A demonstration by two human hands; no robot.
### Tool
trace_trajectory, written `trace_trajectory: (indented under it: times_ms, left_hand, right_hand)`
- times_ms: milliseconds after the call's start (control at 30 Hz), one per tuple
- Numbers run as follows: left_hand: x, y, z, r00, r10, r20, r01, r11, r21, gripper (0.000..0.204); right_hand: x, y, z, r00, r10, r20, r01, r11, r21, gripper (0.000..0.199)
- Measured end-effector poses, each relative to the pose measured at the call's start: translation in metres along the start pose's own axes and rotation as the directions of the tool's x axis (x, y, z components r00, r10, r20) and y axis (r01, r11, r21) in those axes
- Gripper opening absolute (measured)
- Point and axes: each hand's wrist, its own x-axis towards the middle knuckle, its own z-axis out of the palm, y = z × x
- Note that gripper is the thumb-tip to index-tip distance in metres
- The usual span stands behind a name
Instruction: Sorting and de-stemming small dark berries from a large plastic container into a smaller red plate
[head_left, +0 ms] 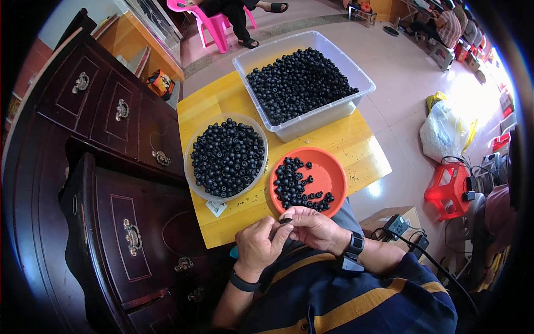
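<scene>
My left hand (pixel 259 244) and my right hand (pixel 312 228) meet in front of my body, fingertips pinched together around a small dark piece (pixel 286 221). What kind of piece it is, the fingers partly hide. Just beyond them stands an orange-red bowl (pixel 332 177), its left and near sides holding loose small black round parts with hollow ends (pixel 289 183). To its left is a round clear tub (pixel 189 179) heaped with similar black parts. Behind both, a large rectangular clear plastic bin (pixel 295 132) holds many more.
Everything rests on a yellow wooden table (pixel 364 147) sprinkled with dark crumbs. Dark wooden drawers (pixel 128 222) flank it on the left. On the right are a red stool (pixel 448 192), a plastic bag (pixel 442 131) and cables. A seated person's legs (pixel 236 25) show at the far side.
</scene>
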Motion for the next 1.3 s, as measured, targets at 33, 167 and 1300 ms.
trace_trajectory:
  times_ms: [33,167,1300]
  left_hand:
    - [-0.001,0.0,0.001,1.0,0.0,0.001,0.0,1.0,0.0,0.036]
    - [-0.001,0.001,0.002,1.0,-0.018,0.014,0.019,0.999,-0.038,0.037]
    - [0.004,0.009,0.006,0.986,-0.01,-0.168,-0.017,0.988,-0.156,0.018]
  right_hand:
    - [0.0,0.0,-0.001,1.0,-0.012,0.009,0.012,1.0,-0.011,0.013]
    - [-0.001,0.002,0.0,1.0,-0.013,-0.016,0.013,1.0,-0.01,0.013]
    - [-0.004,-0.002,0.01,0.999,-0.027,-0.045,0.027,1.0,0.014,0.01]
